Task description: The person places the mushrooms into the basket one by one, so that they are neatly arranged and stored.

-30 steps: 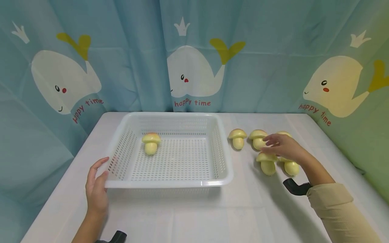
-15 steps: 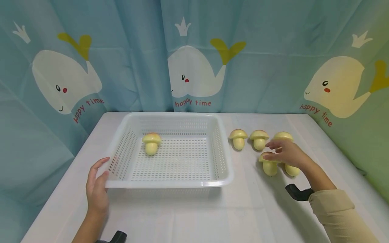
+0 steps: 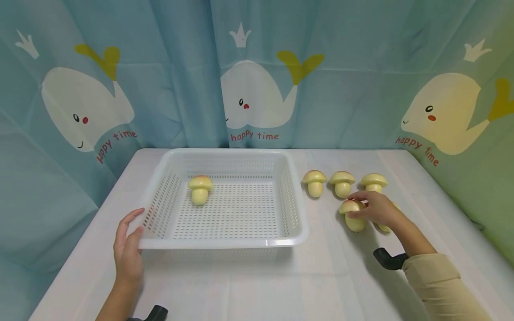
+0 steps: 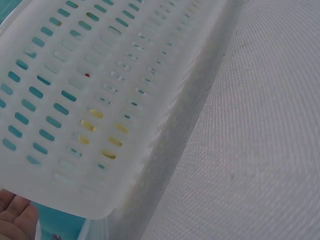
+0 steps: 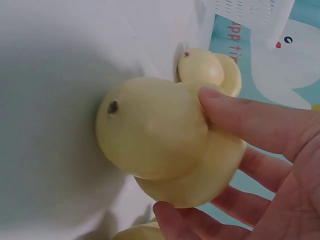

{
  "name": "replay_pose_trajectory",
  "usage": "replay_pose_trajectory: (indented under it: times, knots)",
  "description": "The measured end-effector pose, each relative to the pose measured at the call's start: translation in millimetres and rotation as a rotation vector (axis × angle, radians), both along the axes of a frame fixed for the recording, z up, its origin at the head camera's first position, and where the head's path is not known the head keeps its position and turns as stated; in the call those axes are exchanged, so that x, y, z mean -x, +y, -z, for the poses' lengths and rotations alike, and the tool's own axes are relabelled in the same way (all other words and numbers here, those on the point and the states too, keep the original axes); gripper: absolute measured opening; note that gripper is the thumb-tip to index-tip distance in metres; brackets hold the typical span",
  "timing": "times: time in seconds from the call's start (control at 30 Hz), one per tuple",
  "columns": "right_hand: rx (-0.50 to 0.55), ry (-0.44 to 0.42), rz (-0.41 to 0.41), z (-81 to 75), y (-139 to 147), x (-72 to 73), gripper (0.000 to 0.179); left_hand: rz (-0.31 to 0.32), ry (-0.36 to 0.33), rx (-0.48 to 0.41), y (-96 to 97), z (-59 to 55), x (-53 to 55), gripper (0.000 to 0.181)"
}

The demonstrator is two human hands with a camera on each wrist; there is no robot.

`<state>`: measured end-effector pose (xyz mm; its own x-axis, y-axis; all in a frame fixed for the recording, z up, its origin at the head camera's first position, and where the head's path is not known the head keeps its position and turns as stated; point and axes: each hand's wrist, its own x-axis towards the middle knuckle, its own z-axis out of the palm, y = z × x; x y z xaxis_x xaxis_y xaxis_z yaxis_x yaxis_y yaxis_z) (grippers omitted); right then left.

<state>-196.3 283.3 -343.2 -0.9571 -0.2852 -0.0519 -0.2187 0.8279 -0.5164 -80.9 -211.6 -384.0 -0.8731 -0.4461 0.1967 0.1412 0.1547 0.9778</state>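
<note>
We see a white basket [image 3: 225,243] with slotted walls and floor, and inside it, toward the left of the floor, one basket mushroom [image 3: 199,189], yellow, its cap facing away from us. The left hand [image 3: 128,247] grasps the near left corner of the rim, fingers and thumb to either side. The basket stands on a counter [image 3: 261,290] covered in pale cloth, and to its right we count five more yellow mushrooms. Three make up a back row: the left one [image 3: 315,183] just beside the basket, the middle one [image 3: 342,183], and the right one [image 3: 374,180], whose stem is partly hidden by the right hand [image 3: 377,207]. In front of them lies the near mushroom [image 3: 355,224], which the right hand grasps between thumb and fingers; we cannot tell whether it has left the cloth. The fifth mushroom [image 3: 383,228] shows only in part behind that hand. Around the counter hangs a blue-green curtain [image 3: 176,67] with white whales and red "happy time" lettering, and a beige sleeve [image 3: 433,276] covers the right forearm. Half a second ago, we saw the right hand over the near mushroom with its fingers apart; now they have closed on it, while the basket, its mushroom and the left hand look unmoved.
</note>
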Motion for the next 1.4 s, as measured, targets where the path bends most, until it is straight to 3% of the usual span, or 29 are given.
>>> replay_pose_trajectory:
  times: [0.37,0.63,1.0,1.4]
  knots:
    - [0.030,-0.006,0.076,7.7,-2,-1.7,0.053,0.003,0.001,-0.006,-0.3,0.7,-0.2,0.039]
    - [0.095,-0.017,0.088,10.8,2,-4.2,0.055,0.008,0.007,-0.006,-0.4,0.1,0.7,0.040]
    - [0.195,0.034,0.091,-5.1,0,-5.8,0.052,0.009,0.001,-0.007,-1.7,1.6,-0.1,0.040]
    - [0.246,0.134,0.061,-21.2,-15,-4.2,0.048,0.033,0.045,-0.020,-1.8,1.1,-0.3,0.042]
